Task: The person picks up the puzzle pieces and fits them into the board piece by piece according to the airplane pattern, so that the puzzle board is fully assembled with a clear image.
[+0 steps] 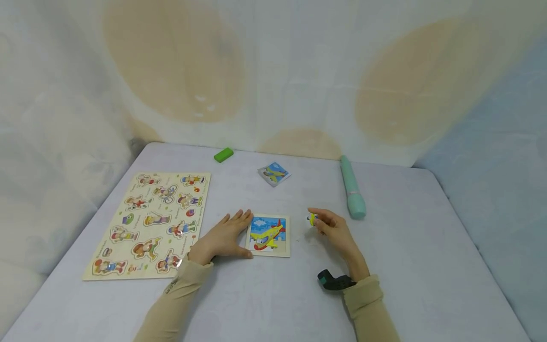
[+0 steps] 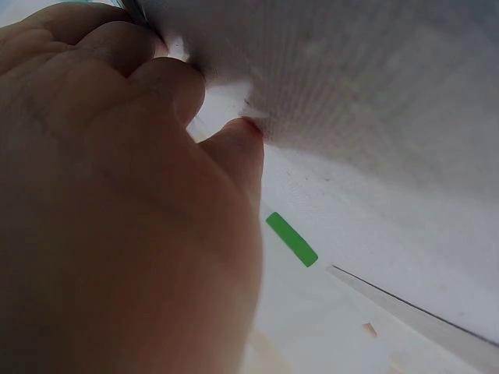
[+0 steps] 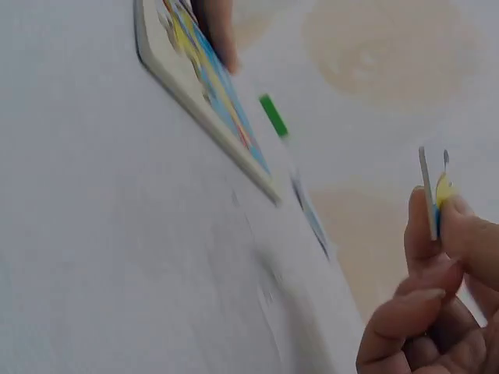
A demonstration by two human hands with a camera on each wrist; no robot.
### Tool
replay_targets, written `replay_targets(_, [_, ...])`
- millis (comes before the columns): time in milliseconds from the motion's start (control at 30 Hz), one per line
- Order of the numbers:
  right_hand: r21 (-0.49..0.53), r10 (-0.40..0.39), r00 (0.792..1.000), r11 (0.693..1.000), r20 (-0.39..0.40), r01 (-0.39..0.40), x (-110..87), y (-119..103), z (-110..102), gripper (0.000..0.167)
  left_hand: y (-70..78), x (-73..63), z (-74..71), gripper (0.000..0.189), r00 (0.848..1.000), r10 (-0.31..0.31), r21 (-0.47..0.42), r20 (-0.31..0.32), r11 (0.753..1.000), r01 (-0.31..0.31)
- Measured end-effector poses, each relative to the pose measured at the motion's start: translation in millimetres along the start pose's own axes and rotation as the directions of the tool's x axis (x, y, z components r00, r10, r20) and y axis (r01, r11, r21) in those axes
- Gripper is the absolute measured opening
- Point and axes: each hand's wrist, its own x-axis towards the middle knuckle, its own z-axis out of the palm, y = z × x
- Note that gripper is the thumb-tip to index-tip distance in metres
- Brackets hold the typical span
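Observation:
A small framed jigsaw puzzle (image 1: pixel 268 235) with a yellow and red airplane on blue lies on the table. Its lower part shows bare wood where no pieces sit. My left hand (image 1: pixel 224 237) rests on the table with fingers spread, touching the left edge of the frame. To the right of the frame, my right hand (image 1: pixel 335 232) is raised above the table. Between thumb and index finger it pinches a thin puzzle piece (image 3: pixel 439 199) with yellow and blue on one face. In the left wrist view the left fingertips are partly hidden.
A large wooden board with cartoon figures (image 1: pixel 149 223) lies at the left. Toward the back are a green block (image 1: pixel 223 155) and a small airplane picture card (image 1: pixel 274 174). A mint-green tapered object (image 1: pixel 352 187) lies at the right. Fabric walls surround the table.

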Motion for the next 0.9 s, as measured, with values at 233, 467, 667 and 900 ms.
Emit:
replay_targets(233, [-0.074,0.051,0.998,0.996,-0.024,-0.053,5.2,0,26,0.024,-0.2,0.5,0.1,0.106,1.000,0.003,-0.008,-0.005,1.000,-0.003])
replay_targets(467, [-0.184,0.002,0.999,0.983,0.051,0.007,3.9,3,45,0.017,-1.2,1.0,0.9,0.106,1.000,0.016,-0.011,-0.011,1.000,-0.017])
replay_targets(667, [-0.209,0.048,0.999,0.977,0.025,-0.042,1.7,2,56,0.012,-0.4,1.0,0.3,0.106,1.000,0.022,-0.015,-0.011,1.000,-0.022])
replay_targets(900, [-0.221,0.044,0.998,0.975,0.034,-0.036,1.3,2,63,0.010,-0.4,0.9,0.7,0.105,1.000,0.017,-0.002,-0.006,1.000,-0.017])
